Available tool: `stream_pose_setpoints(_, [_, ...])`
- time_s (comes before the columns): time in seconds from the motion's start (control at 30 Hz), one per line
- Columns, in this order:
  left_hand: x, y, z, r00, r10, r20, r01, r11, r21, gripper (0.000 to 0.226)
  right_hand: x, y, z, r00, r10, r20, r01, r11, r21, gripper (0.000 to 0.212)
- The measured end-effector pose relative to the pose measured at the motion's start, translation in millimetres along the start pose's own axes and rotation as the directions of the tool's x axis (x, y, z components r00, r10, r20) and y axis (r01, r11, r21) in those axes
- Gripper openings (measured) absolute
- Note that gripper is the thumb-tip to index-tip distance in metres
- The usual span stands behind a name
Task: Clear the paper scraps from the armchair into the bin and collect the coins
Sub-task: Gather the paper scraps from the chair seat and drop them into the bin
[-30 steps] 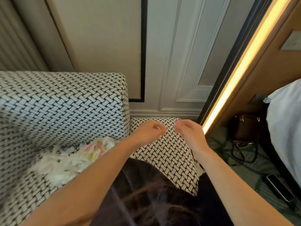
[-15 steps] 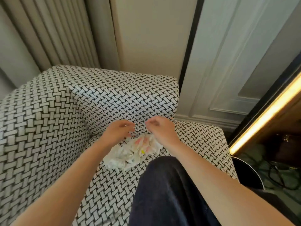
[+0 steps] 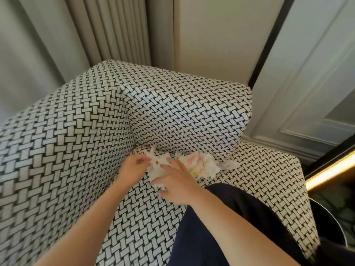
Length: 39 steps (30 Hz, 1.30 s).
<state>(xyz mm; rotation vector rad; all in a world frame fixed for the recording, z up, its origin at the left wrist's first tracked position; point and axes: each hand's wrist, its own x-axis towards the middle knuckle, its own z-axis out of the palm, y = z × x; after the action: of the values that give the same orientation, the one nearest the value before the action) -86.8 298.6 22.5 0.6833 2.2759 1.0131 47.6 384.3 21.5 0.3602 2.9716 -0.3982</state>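
Risk of paper scraps (image 3: 201,165) scattering over armchair (image 3: 76,131), with left hand (image 3: 134,167) pinching a tuft, right hand (image 3: 177,182) pressed flat.

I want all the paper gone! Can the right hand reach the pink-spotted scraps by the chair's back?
Probably yes. The right hand lies on the paper scraps, and the pink-marked part sits just beyond it on the armchair seat with nothing between.

Boxed in left and behind by armchair walls (image 3: 57,141); flanked right by dark-clad leg (image 3: 221,227); open above seat (image 3: 144,217).
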Motion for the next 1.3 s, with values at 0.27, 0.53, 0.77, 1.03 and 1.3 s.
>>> stream_pose_setpoints(0.27, [-6, -17, 2, 0.995, -0.056, -0.088, 0.051, 0.997, -0.058, 0.016, 2, 6, 9, 0.997, 0.008, 0.082, 0.0, 0.995, -0.097, 0.038])
stream_pose_setpoints(0.53, [-10, -21, 9, 0.973, -0.025, -0.23, 0.011, 0.998, -0.062, 0.034, 0, 14, -16, 0.936, 0.257, -0.241, -0.104, 0.854, 0.509, 0.02])
stream_pose_setpoints(0.77, [3, -40, 33, 0.987, -0.057, -0.149, 0.07, 0.993, 0.09, 0.094, -6, 21, -30, 0.826, 0.481, -0.294, -0.064, 0.599, 0.798, 0.013])
stream_pose_setpoints(1.03, [2, -48, 55, 0.987, -0.031, -0.155, 0.08, 0.943, 0.322, 0.064, -4, 27, -27, 0.789, 0.561, -0.251, -0.094, 0.515, 0.852, 0.012])
stream_pose_setpoints(1.3, [-1, -51, 50, 0.956, 0.051, -0.288, 0.028, 0.964, 0.263, 0.033, -1, 28, -24, 0.784, 0.572, -0.24, -0.106, 0.505, 0.857, 0.012])
